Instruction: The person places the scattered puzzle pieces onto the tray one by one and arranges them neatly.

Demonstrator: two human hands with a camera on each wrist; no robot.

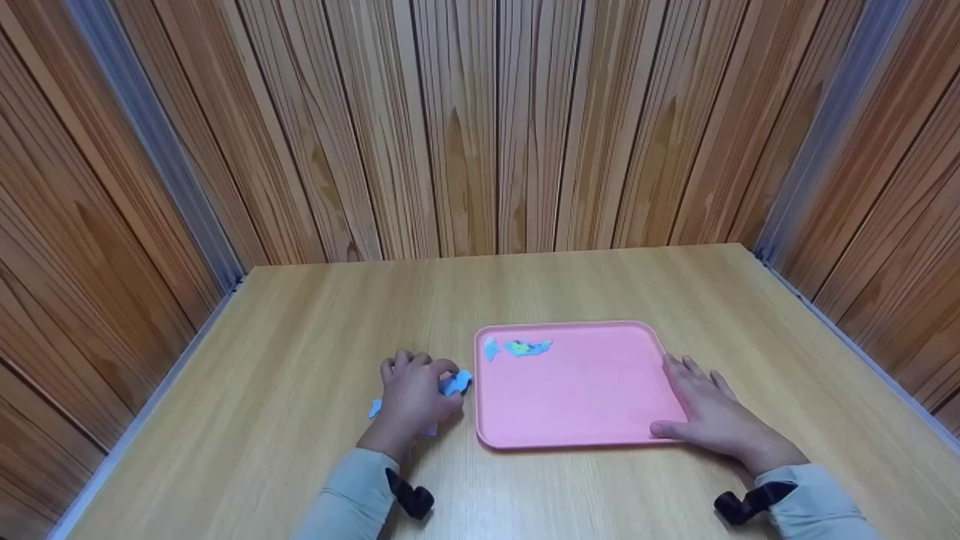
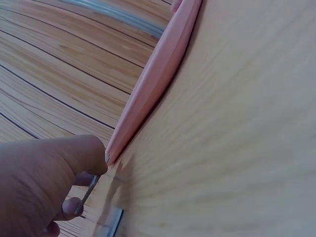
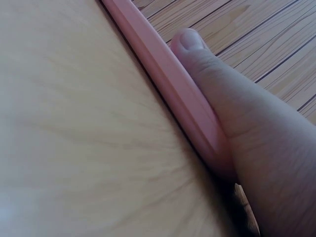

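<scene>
Between thumb and index finger my left hand [image 1: 416, 401] pinches a flat, wavy-edged blue puzzle piece [image 1: 456, 382], just left of the pink tray [image 1: 577, 390]. From the left wrist view, the thin edge of this piece [image 2: 88, 192] shows between the fingertips. On the tray's upper left lie a small light-blue piece [image 1: 490, 349] and a longer blue piece with green and yellow print [image 1: 527, 347]. My right hand [image 1: 705, 409] rests at the tray's front right corner, fingers extended along the right side. Its thumb [image 3: 197, 54] lies over the rim.
Another blue piece [image 1: 375, 407] lies on the wooden table [image 1: 225, 450] beside the left hand, partly hidden by it. A pale piece [image 1: 430, 430] shows under the left wrist. Wood-panelled walls [image 1: 465, 135] enclose the table at the back and sides.
</scene>
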